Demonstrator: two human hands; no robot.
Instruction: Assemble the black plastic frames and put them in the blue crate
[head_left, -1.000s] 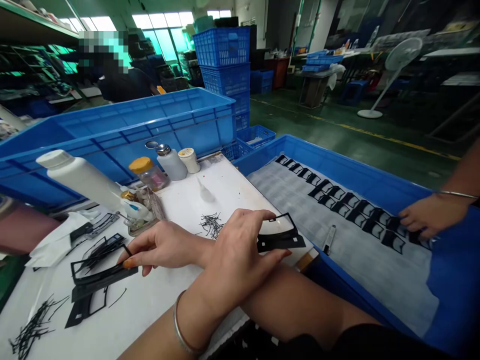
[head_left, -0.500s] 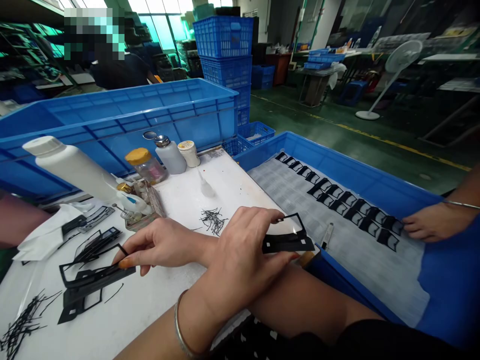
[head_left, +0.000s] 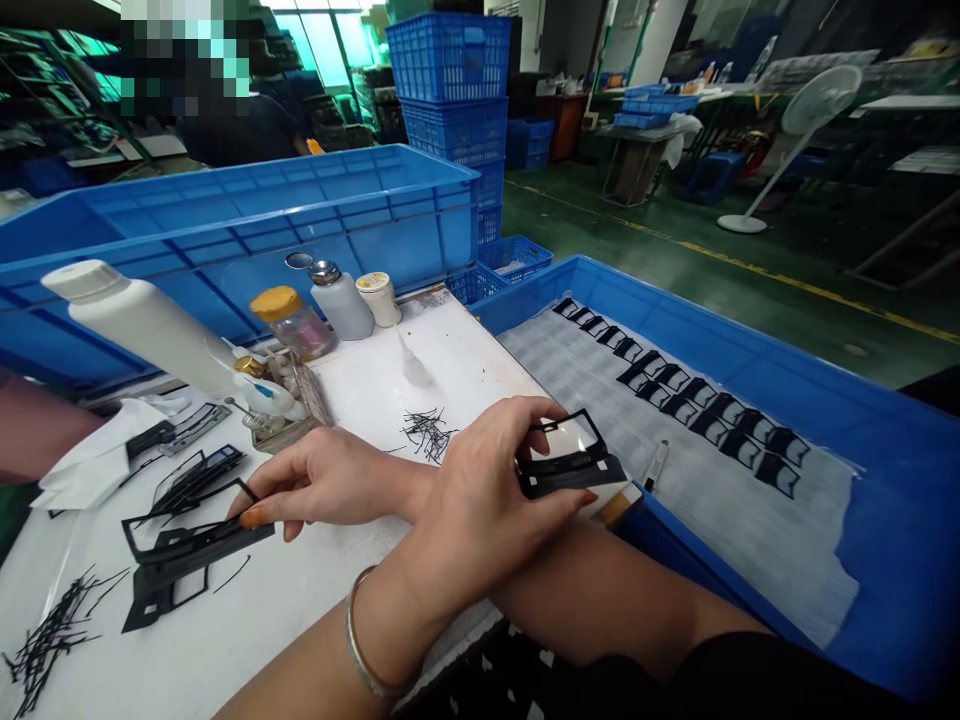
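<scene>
First black frame (head_left: 574,472): between 2 and 3 o'clock of the crossed forearms (head_left: 416,570), above the desk (head_left: 480,370); the left hand (head_left: 502,455) has its grip spread across the frame's width, thumb and fingers on opposite edges. Second black frame (head_left: 217,550): 9 o'clock, right hand (head_left: 319,478) pinching its end, grip nearly closed. Loose black strips (head_left: 427,433): 12 o'clock, dropper bottle (head_left: 414,370) beyond. Blue bin (head_left: 712,345): 2 o'clock, containing rows of black pieces (head_left: 705,425).

Wht fan (head_left: 821,100) on grn flr (head_left: 622,250), bkgd R; blu crates (head_left: 450,125) stacked, bkgd ctr.
</scene>
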